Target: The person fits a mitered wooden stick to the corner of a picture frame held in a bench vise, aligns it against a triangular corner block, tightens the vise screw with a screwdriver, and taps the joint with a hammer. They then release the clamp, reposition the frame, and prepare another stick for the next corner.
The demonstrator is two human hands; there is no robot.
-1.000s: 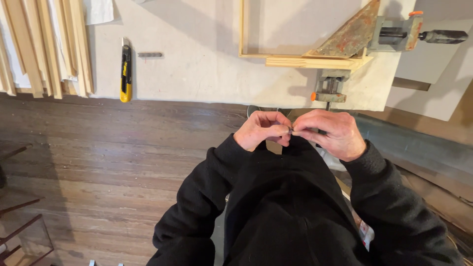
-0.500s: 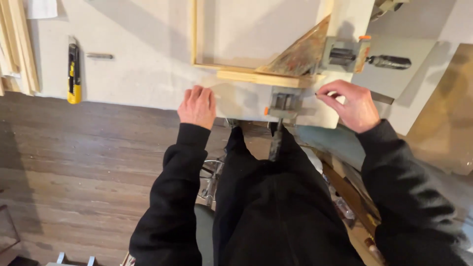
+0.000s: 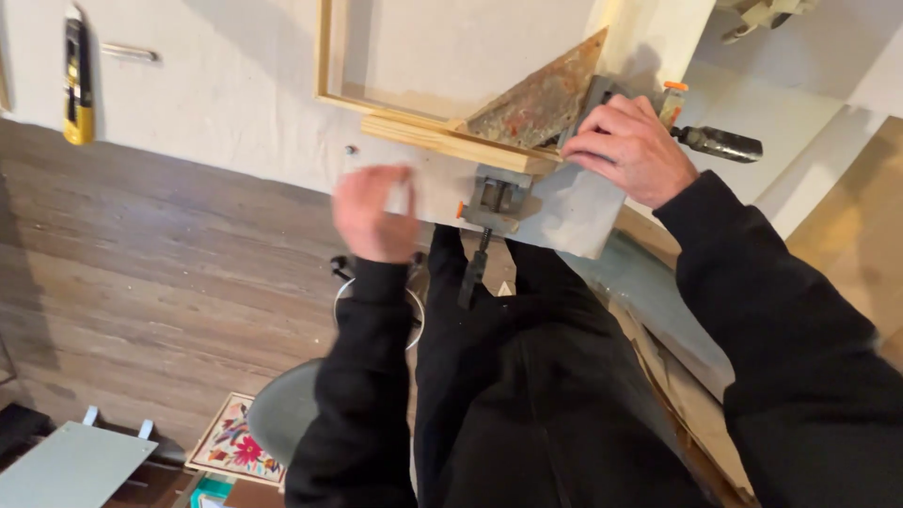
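So the right hand (image 3: 628,146) is up on the corner clamp (image 3: 564,118), fingers curled down over its grey metal body right where the wooden frame (image 3: 414,127) corner sits. That grip looks pressed onto the clamp, not spread. A rusty triangular plate (image 3: 536,99) lies across the frame corner, just beside the fingers. The clamp's dark screw handle (image 3: 720,143) with an orange collar sticks out to the right past the wrist.

Left hand (image 3: 372,212) is blurry, hovering over the white bench (image 3: 216,103) near its front edge, apart from the frame. Can't tell whether that grip is spread or pinching anything; it's too smeared.

A second clamp (image 3: 494,202) hangs off the bench edge between the 2 hands, its black handle (image 3: 473,273) pointing down toward the black sweatshirt.

Other stuff around: a yellow utility knife (image 3: 75,80) lies far left on the bench, with a small metal bar (image 3: 130,54) just beside it. Below the bench there's a wood floor (image 3: 141,282), a round grey stool (image 3: 282,414), and a colourful flowered picture (image 3: 235,442) lying on the floor.
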